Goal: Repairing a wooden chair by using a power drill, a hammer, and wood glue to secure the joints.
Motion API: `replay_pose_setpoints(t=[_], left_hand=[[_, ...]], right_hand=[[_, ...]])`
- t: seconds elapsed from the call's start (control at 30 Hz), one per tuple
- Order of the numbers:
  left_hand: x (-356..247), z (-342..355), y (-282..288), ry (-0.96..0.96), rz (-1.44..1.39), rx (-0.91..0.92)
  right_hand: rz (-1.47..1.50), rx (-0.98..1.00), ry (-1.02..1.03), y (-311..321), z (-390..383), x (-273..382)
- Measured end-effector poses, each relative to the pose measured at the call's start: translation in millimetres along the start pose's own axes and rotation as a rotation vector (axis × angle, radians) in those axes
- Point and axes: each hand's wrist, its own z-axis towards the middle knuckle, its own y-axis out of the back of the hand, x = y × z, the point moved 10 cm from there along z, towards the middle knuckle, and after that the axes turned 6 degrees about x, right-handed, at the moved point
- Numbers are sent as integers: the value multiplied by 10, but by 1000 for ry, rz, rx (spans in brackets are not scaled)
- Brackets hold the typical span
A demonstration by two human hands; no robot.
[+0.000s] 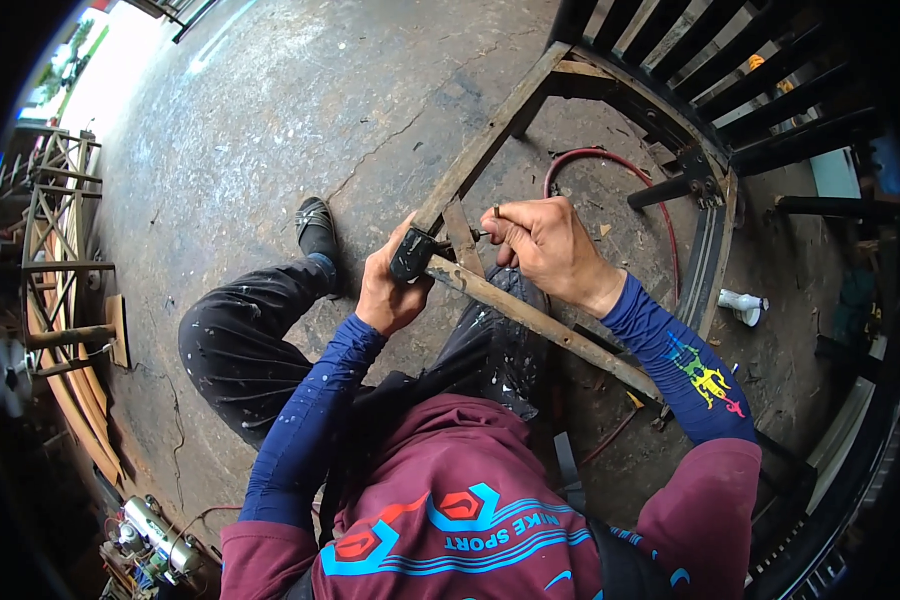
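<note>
A dark wooden chair frame with raw wood edges lies tipped in front of me. My left hand wraps around the end of its black leg at the near corner. A short wooden brace crosses the inside of that corner. My right hand, just right of the brace, is closed in a pinch on a thin metal rod that points toward the brace and leg. The rod's exact kind is too small to tell, and my fingers hide part of it.
Black slats rise from the frame's far right side. A red hose curves over the concrete floor inside it. A white bottle lies to the right. Wooden lengths and a rack stand at left, with a silver machine below.
</note>
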Motion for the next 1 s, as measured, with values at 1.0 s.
replay_pose_setpoints(t=[1.0], left_hand=[[33, 38, 6, -34, -98, -92]], right_hand=[[-230, -140, -37, -242, -5, -174]])
